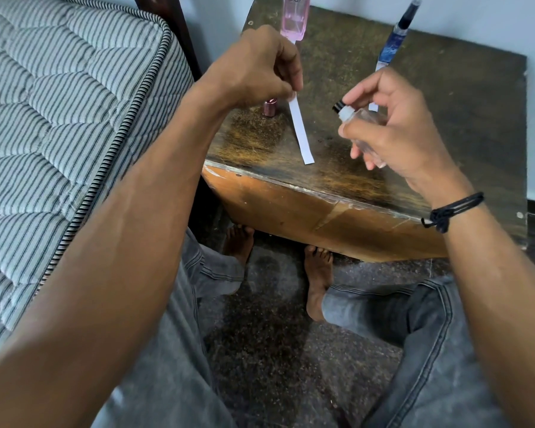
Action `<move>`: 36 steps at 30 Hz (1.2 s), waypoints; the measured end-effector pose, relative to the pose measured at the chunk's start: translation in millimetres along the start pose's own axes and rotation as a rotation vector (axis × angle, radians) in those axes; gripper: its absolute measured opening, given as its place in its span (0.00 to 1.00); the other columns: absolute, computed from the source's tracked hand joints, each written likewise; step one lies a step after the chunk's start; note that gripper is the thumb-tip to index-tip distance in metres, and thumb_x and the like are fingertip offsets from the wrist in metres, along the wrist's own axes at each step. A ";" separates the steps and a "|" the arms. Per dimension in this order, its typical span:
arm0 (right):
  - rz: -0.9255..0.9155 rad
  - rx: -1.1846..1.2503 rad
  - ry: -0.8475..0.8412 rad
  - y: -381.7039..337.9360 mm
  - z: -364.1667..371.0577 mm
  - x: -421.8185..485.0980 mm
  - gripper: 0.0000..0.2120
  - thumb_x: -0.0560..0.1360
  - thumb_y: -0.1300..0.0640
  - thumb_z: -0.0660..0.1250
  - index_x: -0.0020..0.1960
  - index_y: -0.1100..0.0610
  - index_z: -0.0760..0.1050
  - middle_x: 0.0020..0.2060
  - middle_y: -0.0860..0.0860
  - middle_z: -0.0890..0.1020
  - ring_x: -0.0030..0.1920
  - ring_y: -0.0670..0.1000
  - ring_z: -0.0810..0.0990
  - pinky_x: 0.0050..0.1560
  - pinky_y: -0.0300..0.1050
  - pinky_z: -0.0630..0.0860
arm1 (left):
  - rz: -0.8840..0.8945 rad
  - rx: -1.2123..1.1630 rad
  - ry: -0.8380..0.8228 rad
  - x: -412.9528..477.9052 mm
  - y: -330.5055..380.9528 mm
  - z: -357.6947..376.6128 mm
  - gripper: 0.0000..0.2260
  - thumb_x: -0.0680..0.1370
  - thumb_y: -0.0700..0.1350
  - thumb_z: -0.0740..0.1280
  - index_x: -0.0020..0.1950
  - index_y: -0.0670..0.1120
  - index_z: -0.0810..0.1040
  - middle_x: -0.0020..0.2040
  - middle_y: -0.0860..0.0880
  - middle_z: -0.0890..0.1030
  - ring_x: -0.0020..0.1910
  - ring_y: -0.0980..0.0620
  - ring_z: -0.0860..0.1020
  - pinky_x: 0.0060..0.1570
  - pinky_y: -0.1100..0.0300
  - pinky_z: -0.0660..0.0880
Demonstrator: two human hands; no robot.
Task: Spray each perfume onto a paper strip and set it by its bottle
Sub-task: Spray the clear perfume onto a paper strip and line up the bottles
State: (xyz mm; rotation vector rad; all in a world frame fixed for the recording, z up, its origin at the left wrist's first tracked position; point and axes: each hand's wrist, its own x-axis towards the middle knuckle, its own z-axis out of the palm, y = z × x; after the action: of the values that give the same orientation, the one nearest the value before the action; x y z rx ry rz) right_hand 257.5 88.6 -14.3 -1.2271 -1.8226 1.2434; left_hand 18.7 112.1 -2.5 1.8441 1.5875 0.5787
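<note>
Forearms & grey-jeaned knees were closest to the lens, bare feet on the dark floor under the table (306,205).

Next out, the right hand (393,131) was curled round a clear bottle (357,118), held tilted w/ its black-tipped nozzle poking out past the thumb side, aimed toward the left. Fingers were wrapped closed on the glass; one fingertip seemed near the pump, but I couldn't tell if it was pressing. Likely tilted that way so the spray crosses to the paper.

Just left of that nozzle, the left hand (260,66) pinched the top end of a white paper strip (301,131) betw. thumb & forefinger, other fingers folded in. The strip hung slanting down from the pinch, its lower end close over the front of the table; contact couldn't be judged. Prob. held by one end to keep fingers out of the spray.

A small pink cap (270,108) stood just below the left knuckles.

Beyond the left fingers stood a pink bottle (294,17); beyond the right fingers a blue bottle (396,35) w/ another strip (380,67) leading down from its base, so that one looked done. A striped mattress (59,118) lay off to the left.
</note>
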 end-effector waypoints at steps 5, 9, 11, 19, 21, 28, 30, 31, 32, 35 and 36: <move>0.012 -0.057 -0.050 2.2 5.1 -0.7 0.14 0.73 0.62 0.75 0.56 0.56 0.75 0.51 0.49 0.81 0.31 0.56 0.83 0.27 0.51 0.75 | 0.001 0.059 -0.008 0.9 -0.1 2.0 0.07 0.73 0.33 0.73 0.47 0.43 0.85 0.39 0.49 0.85 0.34 0.50 0.85 0.41 0.56 0.84; -0.005 0.010 0.006 -0.2 3.1 0.3 0.14 0.73 0.63 0.74 0.56 0.57 0.74 0.50 0.51 0.81 0.31 0.57 0.82 0.25 0.49 0.74 | 0.007 0.066 -0.002 0.6 -0.2 1.1 0.07 0.73 0.34 0.74 0.47 0.44 0.85 0.40 0.53 0.85 0.32 0.56 0.84 0.40 0.61 0.83; -0.009 0.049 0.037 -0.9 1.8 0.7 0.14 0.73 0.63 0.74 0.55 0.57 0.74 0.50 0.53 0.81 0.30 0.57 0.81 0.24 0.47 0.73 | 0.013 0.072 -0.005 0.4 -0.4 0.8 0.06 0.74 0.35 0.74 0.48 0.45 0.85 0.39 0.55 0.84 0.31 0.61 0.83 0.40 0.65 0.82; -0.034 0.106 0.065 -0.5 -1.2 2.3 0.14 0.73 0.63 0.74 0.54 0.57 0.74 0.52 0.61 0.80 0.30 0.60 0.80 0.24 0.44 0.72 | 0.001 0.087 0.035 0.0 0.1 -0.3 0.04 0.76 0.44 0.76 0.48 0.45 0.85 0.39 0.53 0.84 0.32 0.62 0.82 0.36 0.73 0.76; -0.034 0.106 0.065 -0.6 -1.7 2.0 0.14 0.73 0.63 0.74 0.54 0.57 0.74 0.52 0.62 0.80 0.30 0.60 0.80 0.24 0.44 0.72 | -0.012 0.085 0.062 1.1 -1.0 -0.6 0.07 0.76 0.48 0.75 0.49 0.45 0.85 0.41 0.52 0.85 0.34 0.61 0.82 0.34 0.76 0.73; -0.037 0.110 0.068 -0.4 -3.2 1.5 0.13 0.73 0.63 0.74 0.53 0.55 0.74 0.51 0.59 0.80 0.30 0.58 0.80 0.24 0.45 0.72 | 0.015 0.041 -0.061 -7.9 -2.1 -26.3 0.14 0.72 0.53 0.79 0.55 0.51 0.84 0.52 0.55 0.80 0.49 0.58 0.77 0.47 0.63 0.73; -0.042 0.111 0.070 -0.6 -2.9 1.4 0.13 0.73 0.62 0.74 0.53 0.55 0.74 0.50 0.57 0.80 0.30 0.58 0.81 0.25 0.44 0.73 | 0.016 0.106 -0.149 -10.3 -4.6 -30.6 0.16 0.70 0.49 0.80 0.57 0.52 0.84 0.57 0.55 0.78 0.55 0.56 0.75 0.52 0.60 0.73; -0.045 0.113 0.070 -0.8 -2.5 1.3 0.13 0.73 0.62 0.75 0.54 0.55 0.74 0.50 0.57 0.80 0.31 0.58 0.81 0.25 0.44 0.73 | 0.014 0.138 -0.182 -11.0 -5.3 -31.1 0.17 0.70 0.47 0.80 0.57 0.52 0.83 0.58 0.54 0.78 0.56 0.55 0.75 0.54 0.58 0.73; -0.047 0.115 0.071 -0.9 -2.1 1.3 0.13 0.73 0.62 0.75 0.54 0.55 0.74 0.50 0.57 0.80 0.31 0.59 0.81 0.25 0.44 0.73 | 0.011 0.156 -0.206 -11.4 -5.7 -30.7 0.16 0.71 0.45 0.80 0.57 0.52 0.84 0.57 0.54 0.78 0.55 0.55 0.75 0.55 0.56 0.74; -0.049 0.124 0.071 0.0 -0.8 1.4 0.13 0.72 0.62 0.75 0.53 0.55 0.75 0.51 0.59 0.80 0.31 0.59 0.82 0.26 0.45 0.73 | -0.014 0.152 -0.233 -9.7 -6.6 -27.2 0.13 0.72 0.39 0.78 0.55 0.50 0.85 0.51 0.55 0.82 0.51 0.55 0.80 0.55 0.54 0.78; -0.049 0.130 0.068 0.4 -0.1 1.6 0.13 0.72 0.62 0.75 0.53 0.54 0.75 0.51 0.59 0.80 0.31 0.59 0.82 0.26 0.45 0.73 | -0.019 0.147 -0.231 -9.9 -6.2 -26.2 0.12 0.73 0.39 0.78 0.54 0.49 0.85 0.49 0.54 0.83 0.49 0.55 0.81 0.55 0.54 0.78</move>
State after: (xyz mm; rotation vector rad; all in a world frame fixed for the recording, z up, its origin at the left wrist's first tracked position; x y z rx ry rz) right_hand 257.2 90.1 -14.6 -1.1333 -1.6851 1.2572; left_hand -5.4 107.5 12.2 1.9232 1.5238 0.2351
